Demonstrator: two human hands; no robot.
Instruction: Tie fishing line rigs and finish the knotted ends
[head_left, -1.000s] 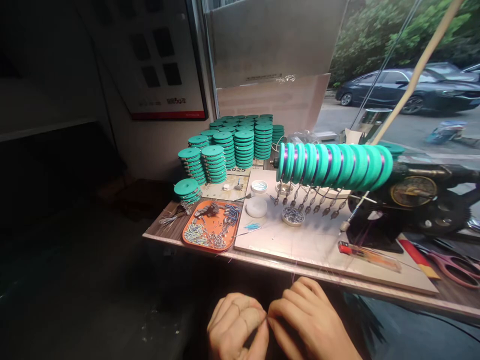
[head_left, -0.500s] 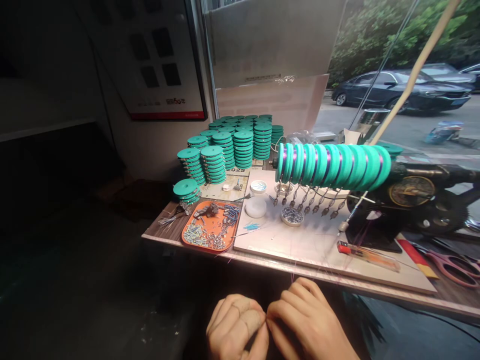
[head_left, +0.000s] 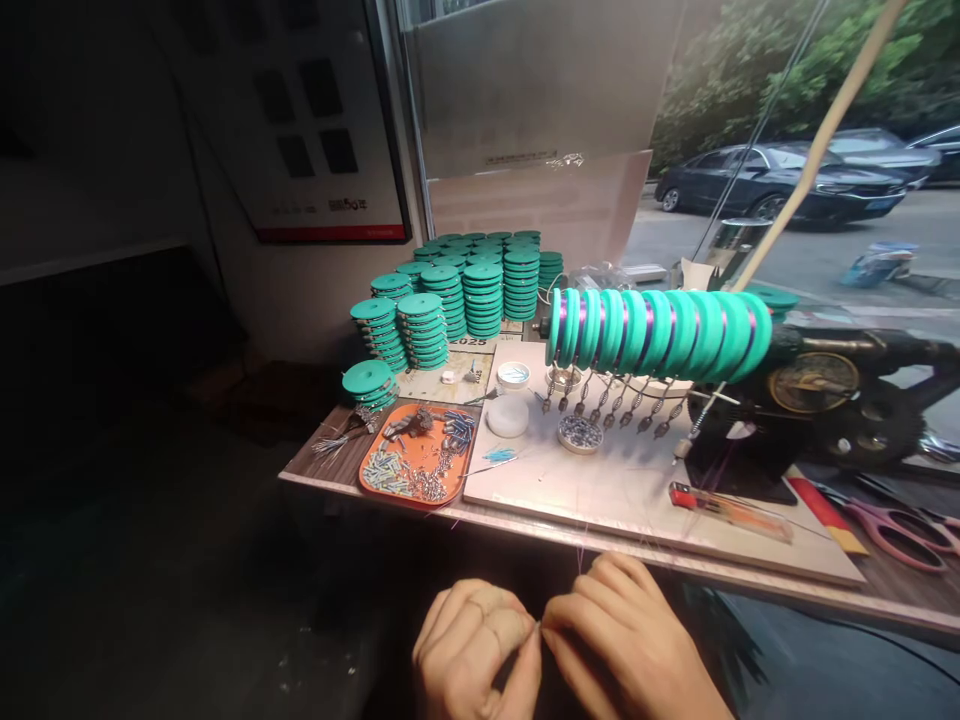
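Observation:
My left hand (head_left: pixel 476 650) and my right hand (head_left: pixel 630 645) are held together below the table's front edge, fingertips pinched against each other. A thin purple thread (head_left: pixel 579 556) rises from my right hand toward the table; what the fingers pinch is too small to name. A row of green spools (head_left: pixel 656 333) wound with purple thread sits on a horizontal shaft above the white board (head_left: pixel 615 480). Small metal swivels (head_left: pixel 607 400) hang beneath that row.
Stacks of green spools (head_left: pixel 457 295) stand at the back left. An orange tray (head_left: pixel 412 465) holds small metal parts. Also on the table are a white round container (head_left: pixel 508 414), a dish of beads (head_left: pixel 579 433), a red lighter (head_left: pixel 727 505), pink scissors (head_left: pixel 896 525) and a black winding machine (head_left: pixel 832 400).
Both hands stay pinched together and shift only slightly. The view has drifted a little, so the table sits a bit more left.

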